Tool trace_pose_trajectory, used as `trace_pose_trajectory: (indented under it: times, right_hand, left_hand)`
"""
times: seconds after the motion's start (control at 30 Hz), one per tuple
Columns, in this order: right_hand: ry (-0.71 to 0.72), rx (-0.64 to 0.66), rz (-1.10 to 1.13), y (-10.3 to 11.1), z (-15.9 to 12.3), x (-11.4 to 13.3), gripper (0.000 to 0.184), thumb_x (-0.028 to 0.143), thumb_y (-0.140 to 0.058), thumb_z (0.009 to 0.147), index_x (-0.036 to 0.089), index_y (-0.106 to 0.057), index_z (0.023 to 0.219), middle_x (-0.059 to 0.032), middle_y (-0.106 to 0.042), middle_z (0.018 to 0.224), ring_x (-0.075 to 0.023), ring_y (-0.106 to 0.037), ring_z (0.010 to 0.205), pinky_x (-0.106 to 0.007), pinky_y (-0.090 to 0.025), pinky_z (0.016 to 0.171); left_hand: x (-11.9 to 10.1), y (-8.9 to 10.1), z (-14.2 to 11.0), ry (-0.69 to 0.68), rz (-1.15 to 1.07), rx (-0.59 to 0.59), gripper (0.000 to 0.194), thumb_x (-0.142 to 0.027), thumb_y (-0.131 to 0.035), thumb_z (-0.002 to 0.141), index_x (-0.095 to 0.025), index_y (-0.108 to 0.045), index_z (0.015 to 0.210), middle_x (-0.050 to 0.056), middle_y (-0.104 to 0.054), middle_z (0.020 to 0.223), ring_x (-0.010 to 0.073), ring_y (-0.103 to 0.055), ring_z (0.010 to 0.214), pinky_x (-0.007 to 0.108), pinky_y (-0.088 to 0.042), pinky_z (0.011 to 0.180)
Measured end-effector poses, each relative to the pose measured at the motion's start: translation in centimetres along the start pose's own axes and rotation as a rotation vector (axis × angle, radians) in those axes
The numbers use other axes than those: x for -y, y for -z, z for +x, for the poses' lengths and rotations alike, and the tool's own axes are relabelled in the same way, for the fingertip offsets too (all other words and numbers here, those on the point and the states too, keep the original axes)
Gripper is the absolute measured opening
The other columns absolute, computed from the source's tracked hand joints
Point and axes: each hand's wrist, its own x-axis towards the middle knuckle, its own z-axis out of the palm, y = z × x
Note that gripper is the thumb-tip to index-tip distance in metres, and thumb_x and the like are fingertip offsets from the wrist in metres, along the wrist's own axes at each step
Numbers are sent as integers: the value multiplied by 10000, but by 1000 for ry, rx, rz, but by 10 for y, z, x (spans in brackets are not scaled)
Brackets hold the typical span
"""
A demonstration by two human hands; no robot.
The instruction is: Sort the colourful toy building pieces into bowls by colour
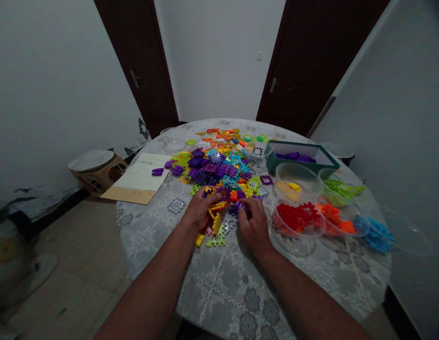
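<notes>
The purple pieces point(208, 169) lay in a mixed heap at the middle of the round table point(247, 302). At its near edge, the left hand point(199, 210) had its fingers curled around some yellow and purple pieces. The right hand point(253, 224) was beside it, fingers bent at the pieces; I cannot tell if they gripped one. To the right stood a tub of red pieces point(299, 218), and behind it a green box point(302, 167) with purple pieces inside.

Plastic pieces point(212, 171), multicoloured, heaped on table point(212, 288)
</notes>
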Motion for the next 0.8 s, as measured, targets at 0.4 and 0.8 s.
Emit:
trace_pose_trajectory:
  times: [0.4,0.8]
  right_hand:
    - [180,104,-124,-4,0,-13,473,122,-477,1011,222,-627,1448,-155,-568,1530,-279,-529,1460,-555,-446,1241]
    - [57,-26,-137,-6,6,-18,500,146,-498,1009,254,-622,1481,-137,-546,1531,-258,-507,1473,-509,-441,1248]
  left_hand:
    - [-7,1,-3,-2,127,27,518,-262,-887,670,-206,-617,1108,25,-772,891,220,-751,712,342,-601,683]
    - [-9,5,3,8,135,22,566,-307,-926,655,-197,-624,1121,37,-775,925,234,-763,739,370,-620,709]
